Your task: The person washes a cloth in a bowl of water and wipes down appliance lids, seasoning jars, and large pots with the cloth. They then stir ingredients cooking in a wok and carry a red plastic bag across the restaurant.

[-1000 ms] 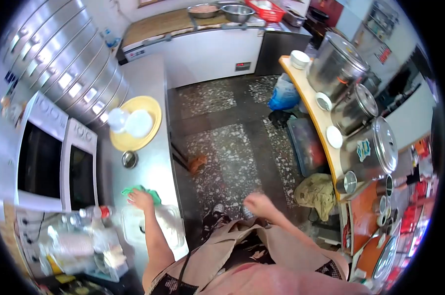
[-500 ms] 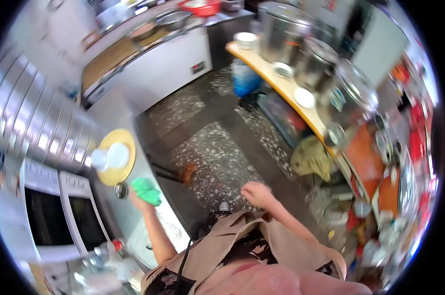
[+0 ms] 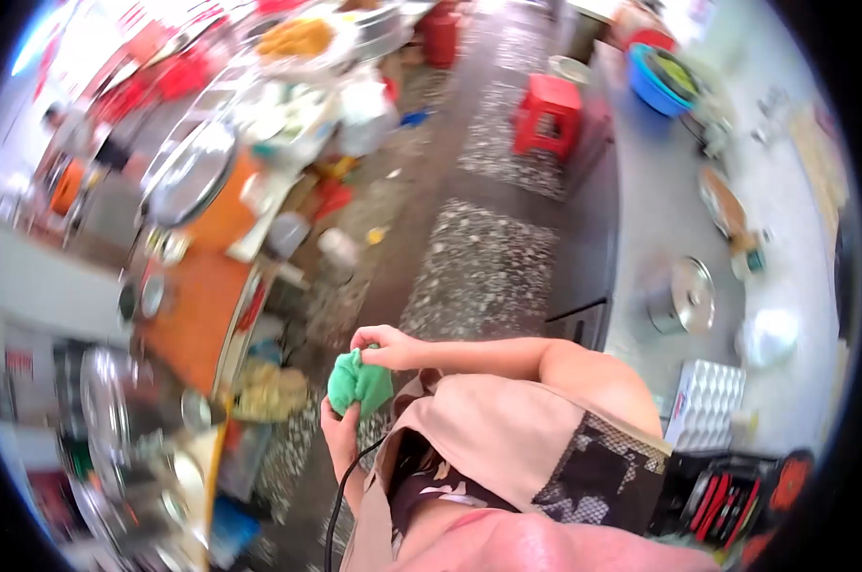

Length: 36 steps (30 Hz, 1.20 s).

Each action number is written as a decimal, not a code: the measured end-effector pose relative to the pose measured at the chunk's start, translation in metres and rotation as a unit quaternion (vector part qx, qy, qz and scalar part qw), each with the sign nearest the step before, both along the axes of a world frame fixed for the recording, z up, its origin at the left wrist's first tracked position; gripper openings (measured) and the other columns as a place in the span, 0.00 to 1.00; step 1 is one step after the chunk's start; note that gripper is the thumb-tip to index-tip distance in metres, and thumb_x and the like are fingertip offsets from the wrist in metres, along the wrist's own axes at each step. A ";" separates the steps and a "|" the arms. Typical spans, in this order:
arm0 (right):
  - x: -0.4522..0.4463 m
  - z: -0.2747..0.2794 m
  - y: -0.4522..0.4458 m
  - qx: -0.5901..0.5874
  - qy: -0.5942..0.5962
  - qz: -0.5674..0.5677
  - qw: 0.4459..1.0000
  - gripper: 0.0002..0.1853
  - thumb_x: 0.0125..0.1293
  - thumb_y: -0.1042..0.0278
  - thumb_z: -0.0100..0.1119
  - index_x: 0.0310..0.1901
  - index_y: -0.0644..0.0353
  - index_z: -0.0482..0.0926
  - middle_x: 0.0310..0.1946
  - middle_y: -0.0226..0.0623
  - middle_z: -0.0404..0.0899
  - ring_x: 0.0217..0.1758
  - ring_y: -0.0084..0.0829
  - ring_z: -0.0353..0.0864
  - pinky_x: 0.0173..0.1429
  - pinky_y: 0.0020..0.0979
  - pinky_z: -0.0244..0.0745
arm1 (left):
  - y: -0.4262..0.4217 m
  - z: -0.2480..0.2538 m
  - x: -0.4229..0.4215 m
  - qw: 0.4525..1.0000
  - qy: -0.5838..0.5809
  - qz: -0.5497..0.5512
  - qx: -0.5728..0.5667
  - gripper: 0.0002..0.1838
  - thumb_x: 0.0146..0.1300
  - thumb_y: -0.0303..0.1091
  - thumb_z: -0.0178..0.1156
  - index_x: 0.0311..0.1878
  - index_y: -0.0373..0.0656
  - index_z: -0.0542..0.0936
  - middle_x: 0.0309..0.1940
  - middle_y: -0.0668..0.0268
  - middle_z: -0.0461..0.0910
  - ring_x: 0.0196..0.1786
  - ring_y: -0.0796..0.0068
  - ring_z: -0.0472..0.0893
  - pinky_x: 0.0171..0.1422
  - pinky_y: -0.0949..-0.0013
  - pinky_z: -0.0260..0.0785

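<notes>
A green cloth (image 3: 362, 383) is bunched up in front of my apron, over the floor. My right hand (image 3: 390, 347) pinches its upper edge, with the forearm stretched across from the right. Below, my left hand (image 3: 341, 431) is closed on the cloth's lower side, thumb pressed against it. The fabric hides part of the left fingers.
On the right, a steel counter (image 3: 631, 238) carries a lidded pot (image 3: 683, 296), a white egg tray (image 3: 707, 405) and a blue basin (image 3: 658, 84). A red stool (image 3: 548, 116) stands ahead. Orange-topped tables (image 3: 188, 324) with cookware line the left.
My view has swung round to another part of the kitchen. The green cloth has come from the counter on my left to my front, and my right hand now grips it too.
</notes>
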State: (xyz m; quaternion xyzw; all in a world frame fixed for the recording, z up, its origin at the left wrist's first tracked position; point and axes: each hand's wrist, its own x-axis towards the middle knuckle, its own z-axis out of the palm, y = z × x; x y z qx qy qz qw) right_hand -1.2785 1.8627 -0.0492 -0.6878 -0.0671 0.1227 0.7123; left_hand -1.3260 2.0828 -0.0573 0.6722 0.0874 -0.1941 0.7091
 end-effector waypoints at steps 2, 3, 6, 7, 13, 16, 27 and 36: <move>0.014 0.004 -0.051 0.109 0.023 -0.098 0.989 0.10 0.57 0.73 0.52 0.41 0.62 0.74 0.35 0.30 0.78 0.42 0.22 0.74 0.47 0.28 0.71 | -0.045 -0.017 0.044 0.998 -0.003 -0.067 -0.010 0.23 0.54 0.23 0.62 0.55 0.37 0.70 0.48 0.63 0.74 0.50 0.71 0.74 0.55 0.66 0.67; 0.022 0.001 -0.073 0.149 0.013 -0.144 0.978 0.09 0.58 0.74 0.50 0.41 0.62 0.73 0.34 0.28 0.76 0.38 0.20 0.74 0.43 0.26 0.71 | -0.071 -0.018 0.064 0.996 0.022 -0.041 -0.072 0.22 0.55 0.23 0.61 0.54 0.38 0.70 0.48 0.63 0.74 0.50 0.70 0.74 0.55 0.65 0.68; 0.044 -0.008 -0.139 0.213 0.041 -0.272 0.938 0.06 0.64 0.73 0.51 0.42 0.61 0.72 0.34 0.26 0.75 0.36 0.15 0.72 0.40 0.21 0.69 | -0.143 -0.027 0.130 0.988 0.083 -0.027 -0.125 0.20 0.57 0.21 0.59 0.53 0.40 0.70 0.48 0.61 0.74 0.51 0.65 0.75 0.54 0.58 0.69; 0.051 -0.017 -0.155 0.202 0.040 -0.324 0.923 0.06 0.63 0.74 0.51 0.42 0.60 0.72 0.31 0.24 0.74 0.32 0.15 0.70 0.36 0.20 0.66 | -0.169 -0.024 0.150 0.984 0.071 -0.043 -0.158 0.20 0.57 0.21 0.58 0.54 0.41 0.69 0.49 0.61 0.74 0.51 0.64 0.75 0.54 0.58 0.70; 0.063 -0.038 -0.280 0.147 0.084 -0.606 0.777 0.09 0.60 0.74 0.49 0.41 0.61 0.75 0.27 0.27 0.72 0.30 0.19 0.70 0.34 0.23 0.66 | -0.332 -0.045 0.273 0.951 -0.021 -0.306 -0.038 0.18 0.53 0.24 0.61 0.48 0.37 0.69 0.40 0.64 0.72 0.43 0.74 0.73 0.48 0.68 0.68; 0.045 -0.032 -0.321 0.212 0.017 -0.730 0.650 0.08 0.62 0.72 0.48 0.41 0.62 0.74 0.31 0.29 0.74 0.33 0.20 0.71 0.38 0.23 0.67 | -0.426 -0.027 0.294 0.890 -0.109 -0.441 0.044 0.15 0.50 0.26 0.65 0.40 0.39 0.71 0.33 0.69 0.72 0.37 0.80 0.71 0.41 0.74 0.65; -0.119 -0.011 -0.227 0.177 -0.135 -0.949 0.225 0.03 0.65 0.74 0.48 0.36 0.60 0.72 0.24 0.24 0.67 0.26 0.16 0.63 0.31 0.20 0.60 | -0.606 0.031 0.140 0.412 0.068 -0.896 -0.151 0.14 0.53 0.31 0.65 0.39 0.44 0.70 0.34 0.74 0.72 0.40 0.83 0.71 0.44 0.74 0.66; -0.201 0.024 0.077 0.017 -0.085 -0.992 -0.087 0.04 0.59 0.76 0.47 0.34 0.62 0.72 0.26 0.24 0.71 0.33 0.16 0.69 0.36 0.22 0.65 | -0.387 0.066 -0.100 0.128 0.215 -0.965 -0.080 0.33 0.51 0.18 0.59 0.62 0.42 0.62 0.47 0.64 0.74 0.51 0.71 0.74 0.57 0.70 0.68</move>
